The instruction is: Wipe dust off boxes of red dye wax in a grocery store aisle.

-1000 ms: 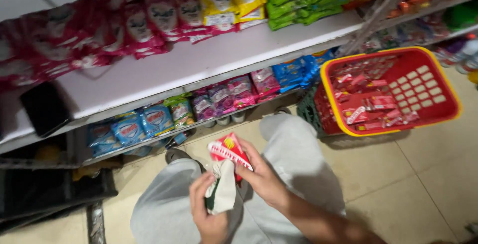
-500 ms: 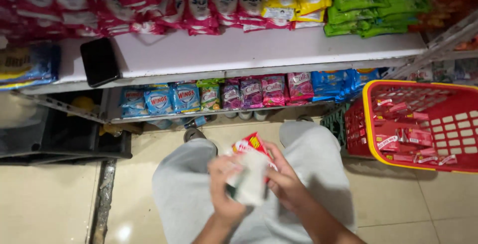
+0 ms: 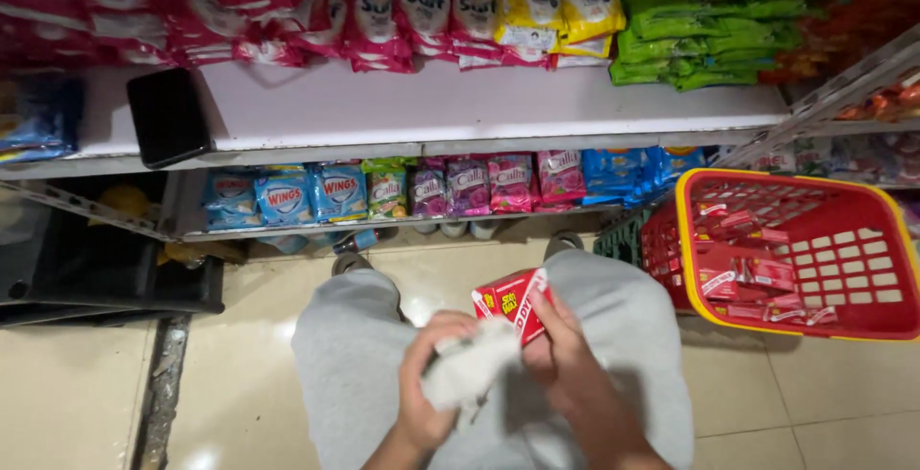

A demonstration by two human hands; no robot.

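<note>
Fingers of the right hand [image 3: 561, 360] grip a small red packet [image 3: 510, 303] over the lap; left hand [image 3: 431, 374] fingers are closed on a pale cloth [image 3: 470, 372] pressed against it. Judged step: wiping the packet. Next move would call for turning it to reach unwiped faces. Beyond, to the right: red basket [image 3: 891, 240] holding similar packets on the floor. Farther: white shelf [image 3: 479, 111], black phone [image 3: 170, 117], sachet rows.

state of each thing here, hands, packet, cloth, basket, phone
left hand: clutching a crumpled white cloth
right hand: gripping a small red packet, cloth pressed against it
red plastic basket: on the floor, part filled with red packets
black phone: flat on the white shelf, screen dark
</note>
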